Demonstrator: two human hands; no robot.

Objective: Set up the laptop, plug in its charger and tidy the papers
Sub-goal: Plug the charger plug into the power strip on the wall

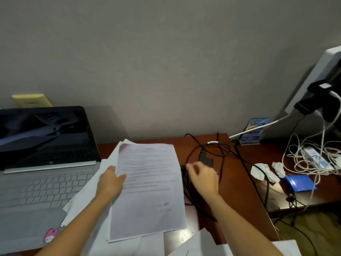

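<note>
Laptop (44,163) is open at nine o'clock on the desk (239,172), screen dark with only reflections on it — so the set-up looks begun, though whether it is powered I cannot tell. The left hand (110,183) pinches the top sheet of the papers (147,189), which fan out loose at six o'clock, far from tidy. The right hand (203,176), fingers curled, reaches the black charger cable (206,159) at one o'clock; whether it grips I cannot tell. No cable visibly reaches the laptop — plugging in looks undone.
</note>
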